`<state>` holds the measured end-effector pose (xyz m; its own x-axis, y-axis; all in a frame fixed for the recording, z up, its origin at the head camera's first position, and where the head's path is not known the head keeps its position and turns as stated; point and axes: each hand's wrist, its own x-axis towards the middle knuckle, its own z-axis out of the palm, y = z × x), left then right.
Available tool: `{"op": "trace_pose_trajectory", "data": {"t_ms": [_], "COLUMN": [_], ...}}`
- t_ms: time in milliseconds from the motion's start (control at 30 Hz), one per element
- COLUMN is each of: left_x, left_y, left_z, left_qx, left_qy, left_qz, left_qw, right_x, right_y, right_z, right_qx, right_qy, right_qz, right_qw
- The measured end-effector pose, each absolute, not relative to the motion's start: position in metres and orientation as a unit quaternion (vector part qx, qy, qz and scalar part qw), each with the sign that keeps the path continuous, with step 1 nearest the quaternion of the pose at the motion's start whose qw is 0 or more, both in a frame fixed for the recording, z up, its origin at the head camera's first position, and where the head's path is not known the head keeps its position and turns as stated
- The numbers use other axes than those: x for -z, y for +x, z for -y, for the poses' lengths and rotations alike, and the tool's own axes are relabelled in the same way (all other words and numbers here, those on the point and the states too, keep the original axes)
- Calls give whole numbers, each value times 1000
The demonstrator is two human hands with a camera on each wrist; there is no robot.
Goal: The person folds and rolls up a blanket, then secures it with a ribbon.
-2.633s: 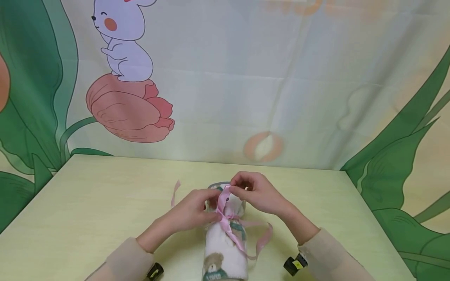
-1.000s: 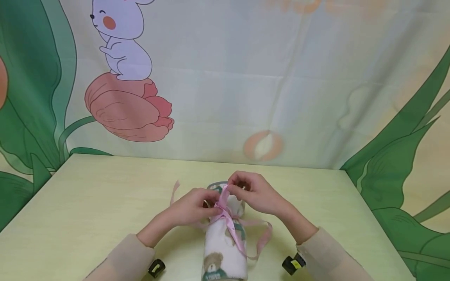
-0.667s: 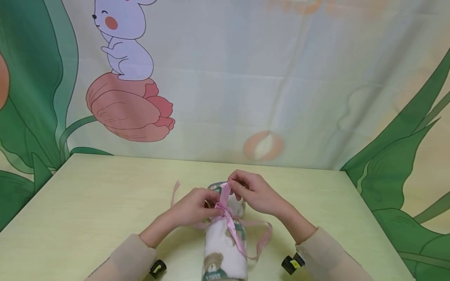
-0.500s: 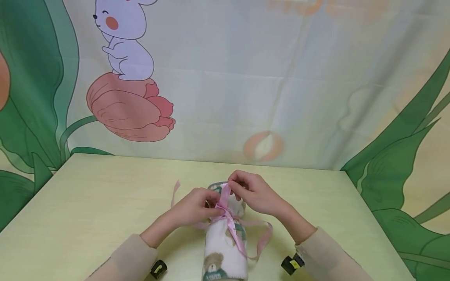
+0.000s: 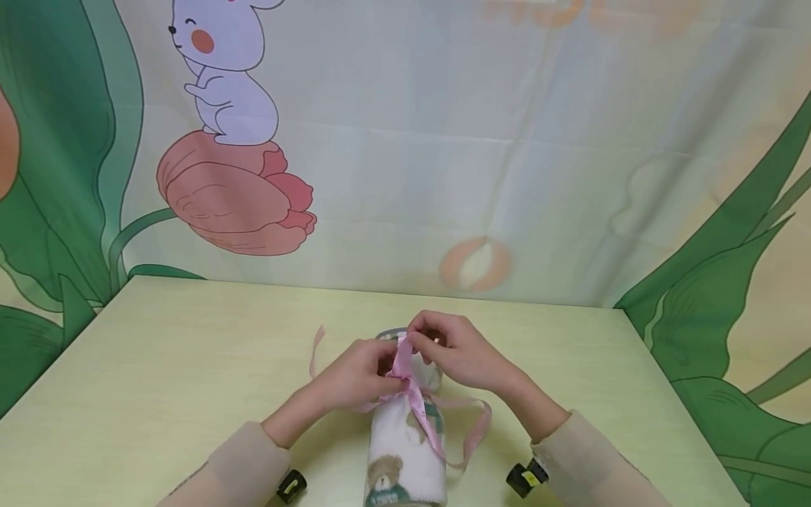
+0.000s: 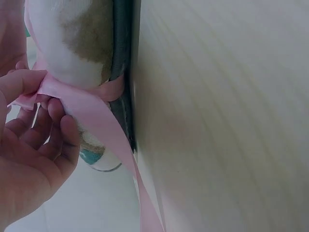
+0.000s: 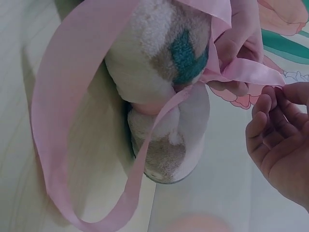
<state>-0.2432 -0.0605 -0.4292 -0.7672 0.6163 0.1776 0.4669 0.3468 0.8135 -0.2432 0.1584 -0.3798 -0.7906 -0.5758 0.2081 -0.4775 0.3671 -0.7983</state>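
A rolled fleece towel (image 5: 405, 443) with a bear print lies lengthwise on the table, cinched at its middle by a pink ribbon (image 5: 416, 408). My left hand (image 5: 355, 374) pinches the ribbon at the crossing between thumb and fingers, as the left wrist view also shows with the ribbon (image 6: 99, 116) trailing down past the hand (image 6: 34, 150). Just beyond, my right hand (image 5: 467, 353) pinches a raised length of ribbon by its tip. In the right wrist view that hand (image 7: 285, 140) holds the ribbon stretched from the knot area. The left fingers partly hide the knot.
One long ribbon tail loops out on the towel's right side; another lies on the table (image 5: 190, 366) to the left, behind the left hand. A printed cloth backdrop (image 5: 393, 141) hangs behind the table's far edge. Dark wrist cameras sit below both sleeves.
My left thumb has moved up the ribbon to the crossing, and that hand has since shifted slightly right. My right hand, still pinching the ribbon, has moved slightly left. The towel stays put.
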Motion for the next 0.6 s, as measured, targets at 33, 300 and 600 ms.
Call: {"op": "trace_pose_trajectory", "data": {"t_ms": [33,300,600], "left_x": [429,430,430], "left_y": [-243,-242,-240], "left_z": [60,60,58], "left_qx": [-466,-455,-455], "left_qy": [332,326,312], "left_qz": [-816,-826,-832], "left_qw": [79,63,57], "right_x": [380,377,378], "right_y": [-243,-241,-239], "right_z": [-158,-156,-155], "right_qx": [463,464,468], "right_qy": [-321,-328,-338], "right_qz": [-825,-822,-815], "right_qw": [53,44,48]}}
